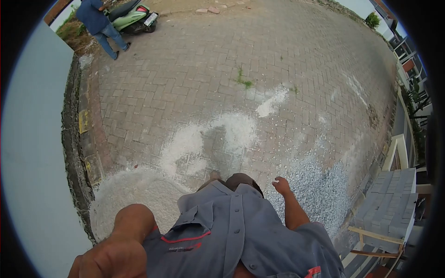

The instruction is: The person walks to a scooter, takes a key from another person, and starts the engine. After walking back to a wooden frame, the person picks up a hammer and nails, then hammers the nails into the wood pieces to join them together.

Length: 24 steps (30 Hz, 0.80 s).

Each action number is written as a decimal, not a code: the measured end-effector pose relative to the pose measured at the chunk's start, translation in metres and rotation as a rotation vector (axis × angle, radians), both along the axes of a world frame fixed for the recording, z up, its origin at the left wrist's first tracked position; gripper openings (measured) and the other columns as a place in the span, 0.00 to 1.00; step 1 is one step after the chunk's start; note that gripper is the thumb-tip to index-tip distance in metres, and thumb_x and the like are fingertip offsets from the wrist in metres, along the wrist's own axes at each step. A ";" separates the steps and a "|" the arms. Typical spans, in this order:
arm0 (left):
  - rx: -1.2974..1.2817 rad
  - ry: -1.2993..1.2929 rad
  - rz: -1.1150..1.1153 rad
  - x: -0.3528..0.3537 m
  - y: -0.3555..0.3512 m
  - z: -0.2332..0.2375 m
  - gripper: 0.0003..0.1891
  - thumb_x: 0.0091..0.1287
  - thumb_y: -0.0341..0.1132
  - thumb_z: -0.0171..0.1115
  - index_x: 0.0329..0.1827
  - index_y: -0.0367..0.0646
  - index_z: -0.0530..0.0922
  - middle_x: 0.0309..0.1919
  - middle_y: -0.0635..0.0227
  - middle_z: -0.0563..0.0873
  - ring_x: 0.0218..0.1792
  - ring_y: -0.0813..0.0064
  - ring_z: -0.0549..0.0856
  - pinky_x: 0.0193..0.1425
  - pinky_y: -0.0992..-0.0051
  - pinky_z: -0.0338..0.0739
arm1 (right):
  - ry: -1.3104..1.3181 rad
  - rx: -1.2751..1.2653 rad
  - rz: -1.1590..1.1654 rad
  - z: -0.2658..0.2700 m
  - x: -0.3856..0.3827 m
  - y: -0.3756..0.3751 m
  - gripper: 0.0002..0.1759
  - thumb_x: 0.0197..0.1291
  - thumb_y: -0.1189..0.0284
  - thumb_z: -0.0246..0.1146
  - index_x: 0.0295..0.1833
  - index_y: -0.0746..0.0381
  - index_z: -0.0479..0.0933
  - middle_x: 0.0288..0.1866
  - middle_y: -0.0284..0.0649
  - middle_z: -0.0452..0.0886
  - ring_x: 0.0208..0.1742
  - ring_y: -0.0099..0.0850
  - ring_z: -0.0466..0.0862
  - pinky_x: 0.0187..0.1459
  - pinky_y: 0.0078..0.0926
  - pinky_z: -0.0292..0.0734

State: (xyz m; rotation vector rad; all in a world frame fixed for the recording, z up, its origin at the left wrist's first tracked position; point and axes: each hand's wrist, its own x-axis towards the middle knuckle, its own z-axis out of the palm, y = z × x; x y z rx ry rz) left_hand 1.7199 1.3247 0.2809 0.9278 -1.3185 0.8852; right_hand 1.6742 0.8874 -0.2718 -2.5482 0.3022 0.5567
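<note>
My left hand (109, 259) is large and close to the camera at the bottom left, its arm bent and its fingers curled. The frame's edge cuts it off, so anything it holds is hidden. Lower and farther off, my right hand (281, 185) hangs with bent fingers; a small pale spot shows between them, too small to name. Beneath it spreads a heap of grey gravel (320, 194). A mound of pale sand-like material (134, 192) lies to the left of my grey shirt (236, 222).
Pale powder patches (238, 132) mark the brick paving (185, 83). A person (99, 23) stands beside a green scooter (132, 18) at the upper left. A light wall (37, 139) runs along the left. Stacked grey blocks (387, 204) and wooden pieces (375, 235) are at the right.
</note>
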 end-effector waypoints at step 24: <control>0.045 0.121 0.186 0.712 0.065 -0.020 0.10 0.64 0.22 0.67 0.43 0.47 0.80 0.40 0.79 0.79 0.41 0.82 0.82 0.45 0.80 0.83 | -0.466 0.283 0.019 0.137 0.994 0.073 0.19 0.63 0.69 0.67 0.58 0.67 0.80 0.38 0.50 0.88 0.38 0.38 0.87 0.43 0.35 0.80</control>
